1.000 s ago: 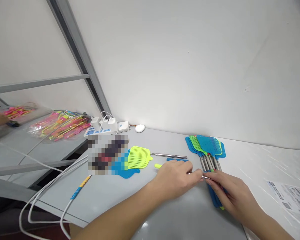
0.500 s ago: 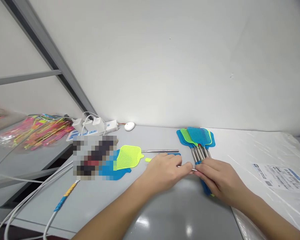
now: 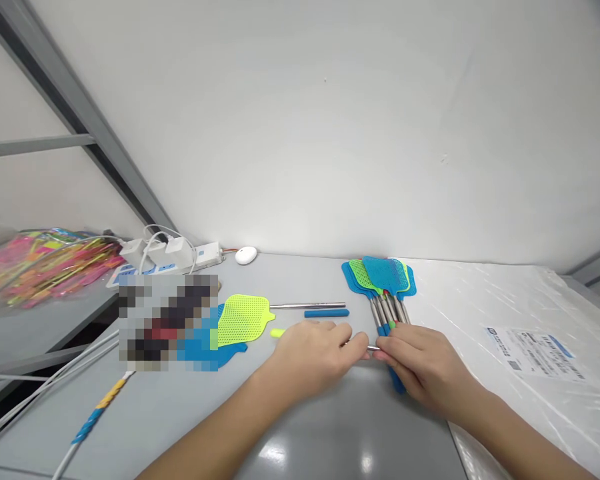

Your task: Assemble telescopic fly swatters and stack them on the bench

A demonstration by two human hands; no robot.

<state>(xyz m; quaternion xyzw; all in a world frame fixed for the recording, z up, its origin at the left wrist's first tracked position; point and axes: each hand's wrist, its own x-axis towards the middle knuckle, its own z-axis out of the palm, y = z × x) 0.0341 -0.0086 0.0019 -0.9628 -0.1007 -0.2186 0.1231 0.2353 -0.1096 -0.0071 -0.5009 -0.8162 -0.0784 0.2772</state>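
My left hand [image 3: 313, 353] lies on the grey table [image 3: 300, 433], fingers closed round a thin metal rod [image 3: 373, 347] whose yellow tip [image 3: 278, 333] sticks out to the left. My right hand [image 3: 420, 363] pinches the same rod's other end and rests over the handles of a stack of blue and green fly swatters [image 3: 380, 277]. Just beyond my left hand lie a loose blue handle sleeve [image 3: 327, 313] and a second metal rod [image 3: 307, 306] joined to a yellow-green swatter head [image 3: 243, 319].
A blue swatter head [image 3: 230, 352] lies under the yellow-green one beside a pixelated patch. A power strip [image 3: 165, 257] with white chargers and a small white puck [image 3: 246, 255] sit by the wall. Cables run off the left. Bagged pink items [image 3: 35, 263] lie far left; plastic sheet with a label [image 3: 537, 350] right.
The view has swung to the right, so everything sits further left in frame. My hands have drawn a little closer together on the rod. The blue sleeve now shows clear of my left hand.
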